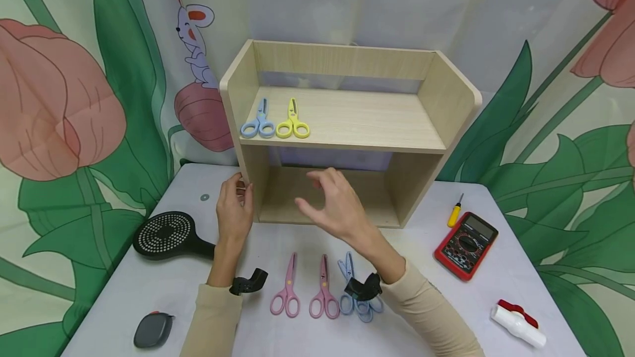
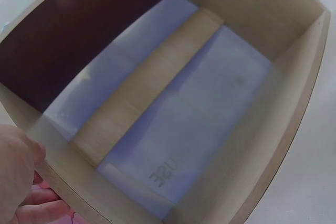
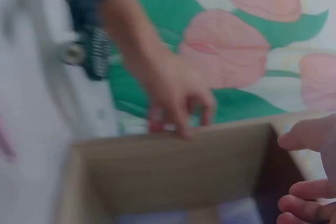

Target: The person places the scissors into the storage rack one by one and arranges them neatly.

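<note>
A pale wooden two-tier shelf (image 1: 342, 147) stands on the white table. My left hand (image 1: 235, 203) grips the front edge of its left side panel, thumb at the front and fingers round the outside; the left wrist view shows this hand (image 2: 23, 174) at the panel's rim. My right hand (image 1: 339, 203) hovers in front of the lower compartment, thumb and fingers spread with nothing between them. Blue scissors (image 1: 258, 120) and yellow scissors (image 1: 293, 120) lie side by side on the upper tier, blades toward the back.
Pink scissors (image 1: 286, 293), a second pink pair (image 1: 324, 295) and overlapping blue scissors (image 1: 349, 274) lie before the shelf. Leftward are a black hairbrush (image 1: 166, 236) and tape measure (image 1: 154, 329); rightward, a screwdriver (image 1: 454, 214), red multimeter (image 1: 466, 245) and white pipe valve (image 1: 518, 325).
</note>
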Tool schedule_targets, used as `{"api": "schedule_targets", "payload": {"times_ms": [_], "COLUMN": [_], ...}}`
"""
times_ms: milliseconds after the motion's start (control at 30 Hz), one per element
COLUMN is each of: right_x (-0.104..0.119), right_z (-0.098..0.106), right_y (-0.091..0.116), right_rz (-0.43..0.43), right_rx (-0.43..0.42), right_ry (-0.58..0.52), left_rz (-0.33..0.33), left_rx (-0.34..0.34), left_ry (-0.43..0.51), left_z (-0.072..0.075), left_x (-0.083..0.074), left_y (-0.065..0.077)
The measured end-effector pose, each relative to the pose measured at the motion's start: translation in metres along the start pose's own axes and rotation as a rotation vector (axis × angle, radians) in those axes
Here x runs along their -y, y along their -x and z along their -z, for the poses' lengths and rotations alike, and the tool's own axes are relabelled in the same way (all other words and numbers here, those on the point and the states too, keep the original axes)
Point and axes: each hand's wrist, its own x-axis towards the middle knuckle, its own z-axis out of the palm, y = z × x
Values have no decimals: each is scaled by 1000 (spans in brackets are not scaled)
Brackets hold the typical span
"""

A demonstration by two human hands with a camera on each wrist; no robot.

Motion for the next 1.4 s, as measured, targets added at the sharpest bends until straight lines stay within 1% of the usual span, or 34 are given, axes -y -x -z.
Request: {"api": "schedule_targets", "payload": {"times_ms": [167,267,400,533,700,833,900,967,1167,1400], "right_x": [-4,-6,-6,-2,5,10,11,12,12,2], "right_z": [-27,-42,-59,-74,-89,-95,-96,-95,-93,-94], "right_y": [41,61,86,109,129,137,138,138,136,133], "right_rz": [-94,-115,-98,-62,-40,14,42,59,61,-16], "right_rx": [152,224,316,410,504,526,512,502,491,488], "right_ry": [18,36,75,145,246,357,388,393,358,275], "left_rz": [-4,-3,6,10,14,13,11,9,1,8], "left_rx": [-6,-8,-2,2,4,3,4,0,-2,2], "left_ry": [1,-3,-9,-4,-4,-13,-12,-9,-4,-9], "left_z": [0,0,0,0,0,0,0,0,-1,-1], "left_x": [0,1,2,1,0,0,0,0,1,0], "left_y": [-1,-1,0,0,-1,0,0,1,2,2]}}
